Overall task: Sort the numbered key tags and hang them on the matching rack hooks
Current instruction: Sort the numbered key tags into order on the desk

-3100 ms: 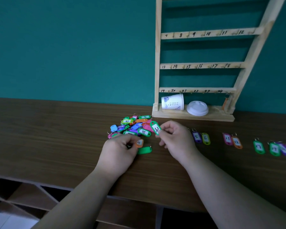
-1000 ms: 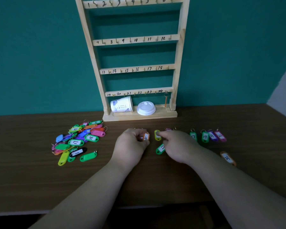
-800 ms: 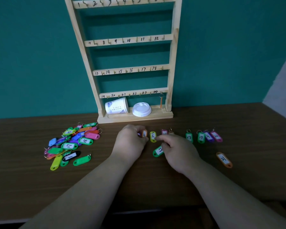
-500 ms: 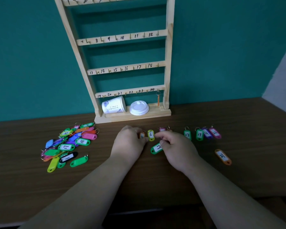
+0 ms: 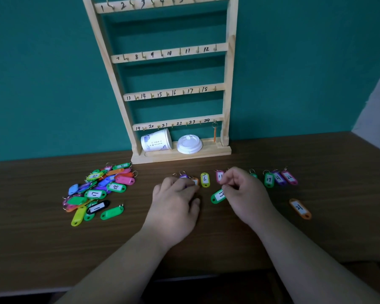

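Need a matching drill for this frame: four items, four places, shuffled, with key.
Items
1. paper cup
2. black tag 1
3. yellow tag 6
4. orange tag 21

Places
A. lying alone, right side, nearer the person than the row
B. on its side on the base of the rack
C. in the pile on the left
D. in the row in front of the rack

Pairs: 1-B, 2-C, 3-D, 4-A

Rack [image 5: 227, 88] top cut off; green tag [image 5: 215, 197] number half hidden behind right hand [image 5: 245, 191].
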